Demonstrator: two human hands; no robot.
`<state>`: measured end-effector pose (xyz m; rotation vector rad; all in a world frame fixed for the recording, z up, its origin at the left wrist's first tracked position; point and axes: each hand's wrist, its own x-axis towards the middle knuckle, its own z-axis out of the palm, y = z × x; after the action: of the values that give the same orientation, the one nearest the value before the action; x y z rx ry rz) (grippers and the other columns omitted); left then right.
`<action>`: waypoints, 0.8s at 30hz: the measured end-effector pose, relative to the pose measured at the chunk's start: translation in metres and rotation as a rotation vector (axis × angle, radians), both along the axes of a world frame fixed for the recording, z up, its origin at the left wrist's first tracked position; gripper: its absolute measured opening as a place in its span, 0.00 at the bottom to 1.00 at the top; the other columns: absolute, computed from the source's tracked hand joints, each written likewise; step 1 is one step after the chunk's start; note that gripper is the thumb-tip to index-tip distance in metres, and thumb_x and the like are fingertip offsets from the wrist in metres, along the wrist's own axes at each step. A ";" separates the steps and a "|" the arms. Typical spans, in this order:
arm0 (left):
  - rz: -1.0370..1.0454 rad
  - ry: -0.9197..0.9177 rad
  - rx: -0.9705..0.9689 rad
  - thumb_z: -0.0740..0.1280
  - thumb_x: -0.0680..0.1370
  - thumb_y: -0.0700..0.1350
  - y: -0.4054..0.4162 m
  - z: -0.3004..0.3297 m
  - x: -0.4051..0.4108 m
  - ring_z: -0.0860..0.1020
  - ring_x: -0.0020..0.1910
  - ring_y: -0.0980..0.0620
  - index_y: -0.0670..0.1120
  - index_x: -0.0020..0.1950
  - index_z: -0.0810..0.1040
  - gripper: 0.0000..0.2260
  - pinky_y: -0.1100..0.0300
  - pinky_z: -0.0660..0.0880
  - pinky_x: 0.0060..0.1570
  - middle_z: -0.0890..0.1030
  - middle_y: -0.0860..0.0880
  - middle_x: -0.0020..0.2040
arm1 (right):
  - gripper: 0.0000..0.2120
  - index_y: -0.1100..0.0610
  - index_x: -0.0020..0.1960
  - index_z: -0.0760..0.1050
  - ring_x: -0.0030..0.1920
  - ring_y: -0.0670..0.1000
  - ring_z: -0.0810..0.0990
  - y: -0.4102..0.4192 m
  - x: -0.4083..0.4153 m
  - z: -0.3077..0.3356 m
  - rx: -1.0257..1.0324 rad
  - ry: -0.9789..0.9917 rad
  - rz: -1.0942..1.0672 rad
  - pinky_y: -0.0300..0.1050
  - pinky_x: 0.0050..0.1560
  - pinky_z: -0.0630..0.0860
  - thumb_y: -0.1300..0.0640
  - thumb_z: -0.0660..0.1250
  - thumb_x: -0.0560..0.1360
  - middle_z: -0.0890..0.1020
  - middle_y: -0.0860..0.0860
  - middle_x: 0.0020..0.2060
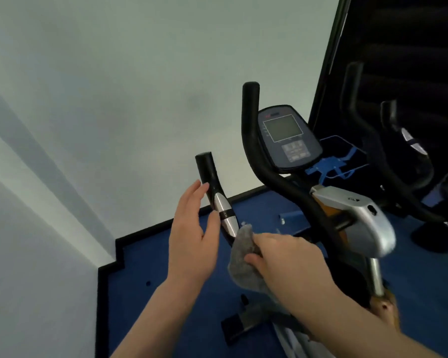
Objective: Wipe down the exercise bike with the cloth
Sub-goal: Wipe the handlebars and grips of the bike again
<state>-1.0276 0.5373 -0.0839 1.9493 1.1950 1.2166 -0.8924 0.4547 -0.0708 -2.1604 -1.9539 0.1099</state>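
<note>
The exercise bike [357, 215] stands in front of me, with black handlebars, a silver housing and a dark console [287, 136]. Its near left handle [217, 197] is black with a silver sensor band. My left hand [192, 228] is open beside that handle, fingers spread, thumb just touching the silver part. My right hand [287, 262] grips a grey cloth [243, 262], pressing it against the handlebar just below the silver band.
A white wall fills the left and the top. Blue floor with a black skirting edge [109, 280] lies below. A mirror or dark panel [398, 60] at the right shows a second bike. The bike's front foot [243, 324] rests on the floor.
</note>
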 end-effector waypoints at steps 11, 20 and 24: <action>-0.220 0.004 0.094 0.59 0.79 0.44 0.069 0.025 -0.017 0.64 0.67 0.68 0.55 0.71 0.65 0.20 0.76 0.58 0.63 0.68 0.62 0.67 | 0.20 0.50 0.60 0.69 0.47 0.52 0.81 0.049 -0.044 0.002 0.111 0.096 -0.337 0.45 0.39 0.68 0.39 0.49 0.79 0.81 0.48 0.48; -0.304 -0.111 0.076 0.57 0.78 0.43 0.089 0.034 -0.023 0.73 0.59 0.65 0.53 0.61 0.76 0.14 0.77 0.66 0.52 0.76 0.59 0.58 | 0.16 0.55 0.46 0.71 0.44 0.55 0.79 0.114 -0.056 0.026 0.164 0.213 -0.400 0.44 0.37 0.65 0.44 0.53 0.80 0.81 0.52 0.43; -0.314 -0.191 0.024 0.58 0.78 0.43 0.090 0.033 -0.024 0.75 0.58 0.63 0.52 0.61 0.77 0.14 0.74 0.69 0.53 0.78 0.59 0.57 | 0.11 0.54 0.44 0.72 0.39 0.51 0.79 0.118 -0.051 0.028 0.330 0.412 -0.328 0.44 0.36 0.67 0.47 0.60 0.79 0.80 0.48 0.37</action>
<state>-1.0521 0.6269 -0.0509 1.9008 0.7493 1.2200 -0.9435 0.5732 -0.0425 -2.0095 -1.2797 0.1504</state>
